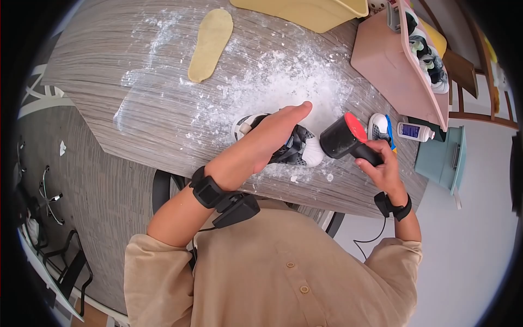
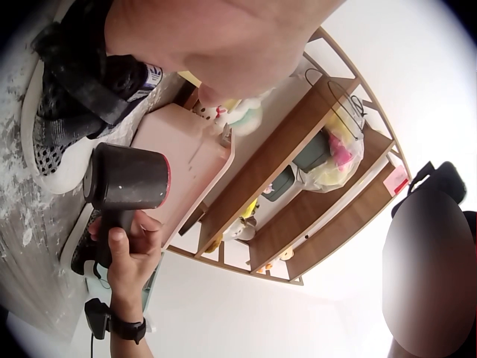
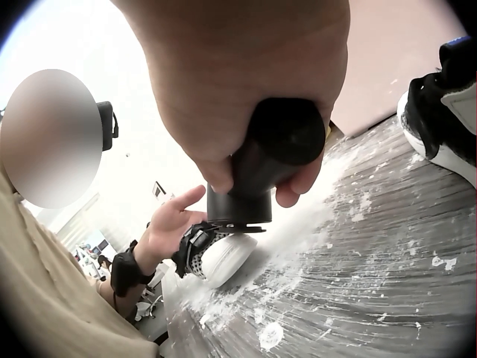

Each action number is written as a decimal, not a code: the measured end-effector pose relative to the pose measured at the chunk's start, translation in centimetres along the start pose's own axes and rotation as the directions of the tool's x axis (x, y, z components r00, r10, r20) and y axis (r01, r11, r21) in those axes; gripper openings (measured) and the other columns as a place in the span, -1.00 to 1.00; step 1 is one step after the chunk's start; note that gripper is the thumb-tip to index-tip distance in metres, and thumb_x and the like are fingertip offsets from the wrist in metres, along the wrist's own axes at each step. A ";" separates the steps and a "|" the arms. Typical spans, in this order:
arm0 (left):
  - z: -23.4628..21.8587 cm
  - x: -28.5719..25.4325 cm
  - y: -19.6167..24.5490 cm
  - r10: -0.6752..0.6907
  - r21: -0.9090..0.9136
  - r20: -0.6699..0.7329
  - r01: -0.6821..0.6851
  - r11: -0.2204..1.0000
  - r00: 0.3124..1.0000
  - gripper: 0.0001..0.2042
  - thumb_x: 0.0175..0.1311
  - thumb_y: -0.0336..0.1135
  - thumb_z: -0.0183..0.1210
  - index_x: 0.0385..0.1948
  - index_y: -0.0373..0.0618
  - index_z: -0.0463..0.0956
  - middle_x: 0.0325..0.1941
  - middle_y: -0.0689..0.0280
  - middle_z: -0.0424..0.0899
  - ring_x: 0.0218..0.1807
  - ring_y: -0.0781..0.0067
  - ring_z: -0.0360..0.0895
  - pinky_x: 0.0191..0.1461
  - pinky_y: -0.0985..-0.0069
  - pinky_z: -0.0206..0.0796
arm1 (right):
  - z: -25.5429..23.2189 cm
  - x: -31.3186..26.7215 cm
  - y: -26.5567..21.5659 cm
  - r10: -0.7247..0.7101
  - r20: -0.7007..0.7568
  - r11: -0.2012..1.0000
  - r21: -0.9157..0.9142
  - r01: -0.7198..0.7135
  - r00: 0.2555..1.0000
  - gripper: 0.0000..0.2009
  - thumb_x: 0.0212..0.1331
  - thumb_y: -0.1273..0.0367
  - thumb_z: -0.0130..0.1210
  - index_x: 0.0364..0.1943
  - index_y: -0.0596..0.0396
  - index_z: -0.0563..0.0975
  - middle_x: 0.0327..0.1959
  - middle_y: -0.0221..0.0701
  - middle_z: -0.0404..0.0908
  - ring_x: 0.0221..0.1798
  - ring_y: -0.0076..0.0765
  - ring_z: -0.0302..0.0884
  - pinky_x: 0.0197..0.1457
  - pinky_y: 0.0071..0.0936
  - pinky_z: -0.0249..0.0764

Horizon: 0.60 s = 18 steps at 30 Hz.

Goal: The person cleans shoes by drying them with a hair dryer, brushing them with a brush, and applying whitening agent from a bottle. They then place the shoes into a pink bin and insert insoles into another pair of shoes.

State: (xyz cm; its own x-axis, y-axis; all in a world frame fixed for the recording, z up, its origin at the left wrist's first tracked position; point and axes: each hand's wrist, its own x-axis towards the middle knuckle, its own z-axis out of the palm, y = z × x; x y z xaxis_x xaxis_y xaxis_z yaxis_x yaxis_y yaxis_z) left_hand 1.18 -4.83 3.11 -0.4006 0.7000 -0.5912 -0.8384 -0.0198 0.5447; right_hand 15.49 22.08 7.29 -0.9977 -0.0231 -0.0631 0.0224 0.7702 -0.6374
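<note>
The right hand (image 1: 384, 169) grips the handle of a black hair dryer (image 1: 339, 139) with a red rear end. In the right wrist view, the dryer's front end (image 3: 240, 209) is close to the white toe (image 3: 227, 259) of a black-and-white shoe; whether they touch is unclear. That shoe (image 1: 297, 150) lies near the table's front edge. Over its opening is the left hand (image 1: 278, 131), thumb extended, touching the shoe; its other fingers are mostly hidden in the head view. The right wrist view shows the left palm (image 3: 170, 230) behind the shoe.
White powder (image 1: 289, 82) covers the table's middle. A beige insole (image 1: 211, 46) lies at the back left, a yellow bin (image 1: 305, 11) behind. At right are a pink bin (image 1: 395, 71) holding shoes, another shoe (image 1: 378, 128), a white bottle (image 1: 414, 131) and a teal box (image 1: 441, 158).
</note>
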 end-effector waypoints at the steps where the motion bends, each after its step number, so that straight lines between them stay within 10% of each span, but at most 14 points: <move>1: -0.1 0.1 0.0 -0.018 -0.007 0.012 0.018 1.000 1.000 -0.54 0.35 -0.05 0.01 0.16 -0.17 0.41 0.50 0.30 0.05 0.40 0.50 0.16 0.33 0.55 0.11 | 0.0 0.0 0.0 -0.005 0.002 1.000 -0.004 0.005 1.000 -0.59 -0.03 0.40 0.38 -0.10 0.20 0.46 -0.20 -0.23 0.63 -0.18 -0.29 0.62 -0.08 -0.43 0.49; 11: -0.2 0.2 -0.1 0.000 -0.014 0.039 0.000 1.000 0.999 -0.53 0.36 -0.04 0.00 0.16 -0.18 0.40 0.49 0.34 0.06 0.37 0.52 0.20 0.31 0.55 0.13 | -0.5 1.3 -2.0 -0.166 0.058 0.975 -0.137 0.173 0.984 -0.54 -0.07 0.40 0.40 -0.07 0.15 0.44 -0.14 -0.18 0.64 -0.13 -0.13 0.65 -0.08 -0.38 0.54; 18: 0.2 0.3 -0.3 0.001 0.048 -0.057 0.002 0.999 0.998 -0.52 0.36 0.05 0.00 0.11 -0.14 0.45 -0.04 0.38 0.51 -0.09 0.68 0.46 0.03 0.62 0.30 | -0.8 0.9 -1.8 -0.131 0.055 0.984 -0.116 0.136 0.990 -0.55 -0.12 0.42 0.42 -0.12 0.15 0.45 -0.12 -0.20 0.64 -0.10 -0.14 0.63 -0.03 -0.35 0.51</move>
State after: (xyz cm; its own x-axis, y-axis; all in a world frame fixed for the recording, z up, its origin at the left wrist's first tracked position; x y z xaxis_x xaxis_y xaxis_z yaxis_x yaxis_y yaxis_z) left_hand 1.35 -4.52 2.90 -0.4213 0.6584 -0.6237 -0.8205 0.0162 0.5714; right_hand 14.50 21.18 9.01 -0.9871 -0.1585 -0.0209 -0.1214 0.8285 -0.5466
